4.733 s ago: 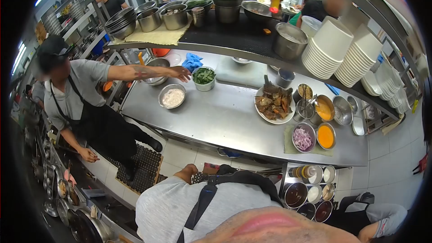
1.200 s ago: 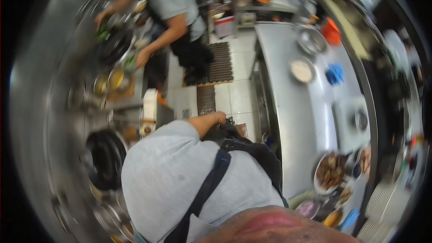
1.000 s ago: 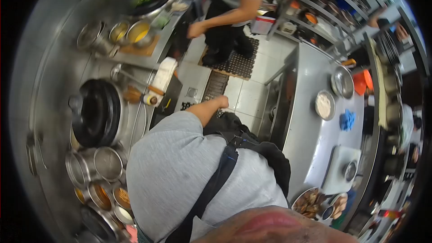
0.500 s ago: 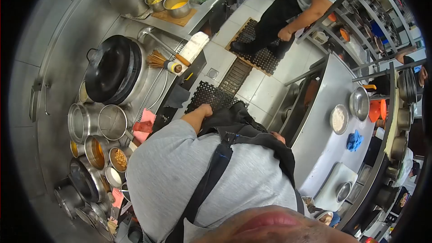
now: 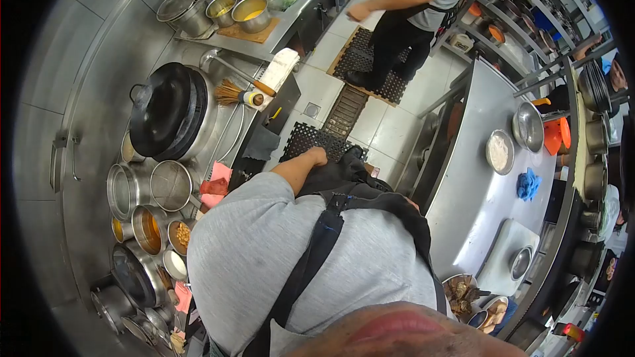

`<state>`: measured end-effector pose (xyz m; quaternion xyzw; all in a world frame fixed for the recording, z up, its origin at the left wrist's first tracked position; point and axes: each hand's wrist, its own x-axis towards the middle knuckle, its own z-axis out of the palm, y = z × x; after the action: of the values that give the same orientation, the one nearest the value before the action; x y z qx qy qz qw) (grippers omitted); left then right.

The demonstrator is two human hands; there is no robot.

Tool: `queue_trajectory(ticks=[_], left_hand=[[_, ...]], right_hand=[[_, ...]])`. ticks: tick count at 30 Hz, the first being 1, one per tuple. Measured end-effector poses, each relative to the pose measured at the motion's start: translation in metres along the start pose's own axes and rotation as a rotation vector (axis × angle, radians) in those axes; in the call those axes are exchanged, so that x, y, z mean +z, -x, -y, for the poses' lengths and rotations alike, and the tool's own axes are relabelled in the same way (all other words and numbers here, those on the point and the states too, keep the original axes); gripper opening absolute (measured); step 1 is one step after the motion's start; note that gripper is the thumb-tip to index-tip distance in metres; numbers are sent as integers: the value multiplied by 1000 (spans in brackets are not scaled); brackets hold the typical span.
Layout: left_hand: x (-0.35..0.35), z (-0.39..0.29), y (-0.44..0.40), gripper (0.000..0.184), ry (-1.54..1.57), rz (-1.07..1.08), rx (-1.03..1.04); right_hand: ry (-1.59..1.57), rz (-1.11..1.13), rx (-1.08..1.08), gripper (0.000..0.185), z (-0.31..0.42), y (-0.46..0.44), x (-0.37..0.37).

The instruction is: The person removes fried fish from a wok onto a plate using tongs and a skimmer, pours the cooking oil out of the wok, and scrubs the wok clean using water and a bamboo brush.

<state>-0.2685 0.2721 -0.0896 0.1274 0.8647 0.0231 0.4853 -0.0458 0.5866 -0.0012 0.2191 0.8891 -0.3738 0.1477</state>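
My left hand (image 5: 318, 156) is curled closed beside the dark apron (image 5: 350, 170), over the floor mat. Whatever lies inside its fingers, if anything, is hidden. Only a sliver of my right hand (image 5: 413, 204) shows at the apron's right edge, near the steel table (image 5: 456, 178); its fingers are out of sight. To the left of my left arm, a pink and red cloth (image 5: 217, 184) lies on the range edge. A wok (image 5: 162, 112), a ladle (image 5: 231, 69) and a bamboo brush (image 5: 231, 92) are beyond it.
A co-worker (image 5: 423, 0) stands ahead on a black mat (image 5: 364, 59). On the right table are a bowl of white food (image 5: 499, 152), an empty metal bowl (image 5: 528, 127), a blue cloth (image 5: 528, 184) and a white board (image 5: 506, 251). Pots of sauce (image 5: 149, 228) stand at left.
The view has swung from the right table toward the range at left. Lately my left hand has shifted slightly up and right. The co-worker's arm has risen and extended leftward.
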Motion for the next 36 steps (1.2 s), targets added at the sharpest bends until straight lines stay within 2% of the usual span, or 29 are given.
queue_trajectory(ticks=[5,7,10,12,14,17,19,22,24,26,28,29,30,32,34,35,36], left_hand=[[-4,-26,-3,29,83,-190,91],[-7,-29,-5,29,59,-148,107],[-7,-26,-2,32,148,-106,-19],[-14,-19,-1,33,-6,11,17],[13,5,-38,34,72,-17,-47],[21,18,-41,35,200,-11,-162],[29,29,-42,24,180,-170,-137],[27,37,-49,22,194,-42,-188],[22,35,-47,22,246,-49,-193],[7,31,-39,21,265,-38,-183],[-10,21,-37,23,279,-23,-176],[-11,17,-44,23,219,17,-139],[-14,20,-58,26,190,65,-118],[-12,33,-101,29,122,127,-70],[0,51,-144,29,-24,95,99],[-12,44,-145,29,-52,106,118],[-30,32,-139,29,90,66,31]], right_hand=[[-9,15,39,36,8,-2,-4],[-3,15,25,36,0,-7,-3],[13,31,4,36,-12,-18,-2],[20,47,-6,35,-11,-24,-4],[14,71,-19,35,1,-23,-14],[-26,60,-71,35,3,-28,-16],[4,75,-84,34,-4,-44,-14],[26,78,-109,33,-8,-60,-16],[7,63,-108,32,-5,-70,-17],[41,58,-61,29,3,-80,-21],[102,12,-135,23,20,-89,-27],[80,40,-84,22,25,-95,-32],[120,11,-205,22,11,-107,-29],[53,-49,-173,26,29,-117,-46],[26,-75,-82,28,35,-137,-56],[8,-69,-35,30,36,-147,-59],[-10,-73,5,30,34,-158,-62]])
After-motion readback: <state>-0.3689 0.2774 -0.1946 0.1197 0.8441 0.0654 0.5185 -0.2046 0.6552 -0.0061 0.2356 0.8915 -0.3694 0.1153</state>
